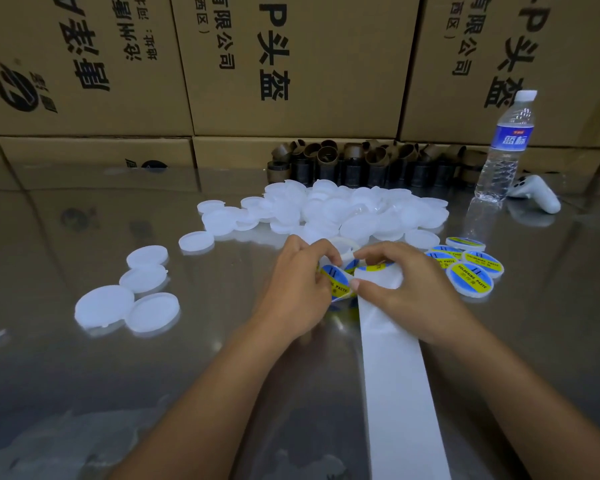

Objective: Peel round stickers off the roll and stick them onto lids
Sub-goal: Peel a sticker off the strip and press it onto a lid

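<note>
A white backing strip [397,375] runs from the bottom edge up to my hands at the middle of the table. My left hand [297,292] pinches a round blue and yellow sticker [336,284] at the strip's top end. My right hand [406,289] grips the strip beside it, thumb against the sticker's edge. Another sticker [374,266] shows under my right fingers. Behind my hands lies a pile of plain white lids [347,211]. Several stickered lids [470,277] sit to the right. Loose plain lids [129,303] lie to the left.
A water bottle [506,147] stands at the back right beside a white controller [537,194]. Brown cardboard cores [361,161] line the back of the shiny metal table [84,393]. Printed cardboard boxes [291,64] form a wall behind.
</note>
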`<action>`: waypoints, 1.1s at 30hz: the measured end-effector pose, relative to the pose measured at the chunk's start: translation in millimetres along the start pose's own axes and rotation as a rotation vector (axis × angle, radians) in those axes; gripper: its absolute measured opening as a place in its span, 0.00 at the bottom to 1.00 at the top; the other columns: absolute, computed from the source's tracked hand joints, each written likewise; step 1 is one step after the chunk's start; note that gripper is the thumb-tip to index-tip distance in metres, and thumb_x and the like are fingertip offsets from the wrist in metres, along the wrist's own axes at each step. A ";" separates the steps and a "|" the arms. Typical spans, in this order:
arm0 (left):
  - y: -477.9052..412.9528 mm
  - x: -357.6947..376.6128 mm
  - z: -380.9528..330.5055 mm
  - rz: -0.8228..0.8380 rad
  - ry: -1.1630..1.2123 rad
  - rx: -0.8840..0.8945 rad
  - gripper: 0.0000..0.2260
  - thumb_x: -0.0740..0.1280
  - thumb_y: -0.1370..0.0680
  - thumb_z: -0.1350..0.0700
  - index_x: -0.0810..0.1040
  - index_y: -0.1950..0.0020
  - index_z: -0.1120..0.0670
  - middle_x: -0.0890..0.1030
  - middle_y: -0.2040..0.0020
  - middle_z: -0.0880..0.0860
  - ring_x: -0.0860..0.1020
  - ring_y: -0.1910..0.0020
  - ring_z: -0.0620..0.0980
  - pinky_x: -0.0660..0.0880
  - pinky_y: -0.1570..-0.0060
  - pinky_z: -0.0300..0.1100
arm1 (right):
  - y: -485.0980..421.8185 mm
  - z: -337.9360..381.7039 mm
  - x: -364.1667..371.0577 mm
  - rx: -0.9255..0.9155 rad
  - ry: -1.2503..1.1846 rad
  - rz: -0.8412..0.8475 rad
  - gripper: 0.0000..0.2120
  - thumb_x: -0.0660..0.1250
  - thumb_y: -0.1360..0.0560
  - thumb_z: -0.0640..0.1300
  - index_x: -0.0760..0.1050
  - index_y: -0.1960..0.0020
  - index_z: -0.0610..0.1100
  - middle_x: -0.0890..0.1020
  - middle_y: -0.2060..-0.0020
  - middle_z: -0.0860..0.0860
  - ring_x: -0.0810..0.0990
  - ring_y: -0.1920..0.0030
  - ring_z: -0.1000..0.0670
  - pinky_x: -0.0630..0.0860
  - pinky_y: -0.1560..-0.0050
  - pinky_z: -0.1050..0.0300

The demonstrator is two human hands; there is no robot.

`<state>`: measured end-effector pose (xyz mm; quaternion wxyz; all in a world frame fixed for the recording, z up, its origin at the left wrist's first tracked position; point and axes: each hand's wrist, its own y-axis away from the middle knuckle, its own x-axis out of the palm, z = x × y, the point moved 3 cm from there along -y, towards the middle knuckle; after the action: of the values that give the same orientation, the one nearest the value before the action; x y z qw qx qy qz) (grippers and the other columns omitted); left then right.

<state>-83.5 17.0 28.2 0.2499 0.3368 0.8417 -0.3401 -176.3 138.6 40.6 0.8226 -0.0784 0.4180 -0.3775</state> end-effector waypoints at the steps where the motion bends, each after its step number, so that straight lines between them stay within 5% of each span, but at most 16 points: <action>1: -0.4 0.0 0.6 -0.002 -0.003 -0.008 0.16 0.59 0.27 0.67 0.73 0.55 0.45 0.64 0.58 0.44 0.69 0.60 0.41 0.67 0.65 0.29 | -0.7 -1.6 -1.0 0.020 -0.028 -0.006 0.11 0.74 0.31 0.44 0.79 0.50 0.51 0.80 0.55 0.54 0.76 0.51 0.56 0.71 0.49 0.65; 5: -1.5 -1.8 2.3 -0.013 -0.012 -0.046 0.14 0.59 0.27 0.66 0.72 0.55 0.46 0.68 0.59 0.47 0.71 0.58 0.48 0.71 0.59 0.40 | -4.7 -9.4 -4.1 0.139 -0.122 -0.005 0.04 0.72 0.29 0.45 0.79 0.56 0.52 0.81 0.59 0.56 0.77 0.57 0.62 0.69 0.59 0.73; 8: -2.4 -4.4 5.3 -0.032 -0.008 -0.076 0.14 0.58 0.27 0.66 0.72 0.52 0.47 0.73 0.58 0.51 0.72 0.57 0.52 0.72 0.57 0.47 | -7.1 -12.7 -7.1 0.263 -0.246 0.072 0.03 0.69 0.26 0.45 0.80 0.59 0.51 0.83 0.58 0.56 0.79 0.54 0.58 0.72 0.55 0.67; 12: -1.2 -3.7 11.4 -0.036 0.089 -0.185 0.18 0.58 0.23 0.61 0.66 0.34 0.50 0.78 0.55 0.55 0.76 0.55 0.55 0.72 0.57 0.46 | -1.9 -10.2 -6.1 0.431 -0.435 0.203 0.07 0.67 0.25 0.43 0.82 0.60 0.48 0.84 0.61 0.53 0.81 0.58 0.52 0.76 0.56 0.58; 15: -2.9 0.9 17.0 0.053 0.129 -0.332 0.20 0.58 0.19 0.52 0.62 0.27 0.52 0.79 0.41 0.56 0.76 0.40 0.56 0.71 0.40 0.48 | 3.8 -4.1 -3.2 0.488 -0.533 0.317 0.07 0.66 0.25 0.41 0.81 0.59 0.44 0.84 0.57 0.42 0.82 0.55 0.41 0.77 0.47 0.45; 18: -4.1 3.2 15.1 0.092 0.243 -0.419 0.21 0.57 0.18 0.49 0.63 0.26 0.53 0.72 0.31 0.53 0.71 0.33 0.54 0.66 0.32 0.48 | 8.3 4.3 4.6 0.425 -0.529 0.464 0.10 0.65 0.23 0.42 0.82 0.61 0.46 0.83 0.61 0.47 0.81 0.58 0.47 0.76 0.52 0.53; 22: -5.6 -2.3 12.4 -0.025 0.438 -0.501 0.19 0.61 0.20 0.49 0.68 0.31 0.54 0.75 0.37 0.54 0.75 0.40 0.52 0.70 0.47 0.41 | 11.7 15.2 15.6 0.273 -0.410 0.579 0.18 0.63 0.23 0.41 0.78 0.70 0.50 0.76 0.72 0.57 0.72 0.69 0.60 0.69 0.65 0.69; 25: -6.5 -8.6 12.3 -0.129 0.592 -0.526 0.15 0.66 0.22 0.49 0.70 0.38 0.53 0.78 0.46 0.52 0.79 0.51 0.50 0.73 0.56 0.41 | 12.8 20.0 19.6 0.194 -0.381 0.598 0.17 0.61 0.22 0.41 0.79 0.68 0.47 0.76 0.71 0.50 0.71 0.67 0.60 0.67 0.62 0.66; 27: -7.0 -11.1 10.3 -0.149 0.762 -0.545 0.14 0.68 0.23 0.51 0.72 0.40 0.53 0.81 0.50 0.54 0.81 0.54 0.52 0.77 0.51 0.46 | 11.4 19.2 23.8 0.190 -0.493 0.559 0.17 0.59 0.20 0.41 0.80 0.64 0.45 0.80 0.69 0.50 0.74 0.66 0.59 0.69 0.60 0.66; 30: -8.4 -15.2 4.2 -0.151 1.014 -0.511 0.06 0.67 0.23 0.57 0.77 0.47 0.55 0.83 0.54 0.56 0.81 0.54 0.57 0.77 0.45 0.53 | 8.5 17.7 26.5 0.316 -0.709 0.530 0.19 0.58 0.24 0.59 0.82 0.60 0.48 0.83 0.65 0.52 0.79 0.64 0.55 0.72 0.61 0.64; 33: -6.7 -15.6 0.2 -0.085 1.098 -0.495 0.05 0.68 0.23 0.60 0.77 0.48 0.54 0.83 0.63 0.54 0.82 0.65 0.55 0.81 0.63 0.50 | 10.9 21.9 23.9 0.302 -0.718 0.617 0.27 0.58 0.35 0.74 0.84 0.57 0.55 0.85 0.59 0.50 0.82 0.61 0.55 0.74 0.56 0.59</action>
<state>-78.3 7.1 40.9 -0.1639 0.3610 0.9146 0.0798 -145.1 125.7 34.7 0.9902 0.0437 0.0528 -0.1221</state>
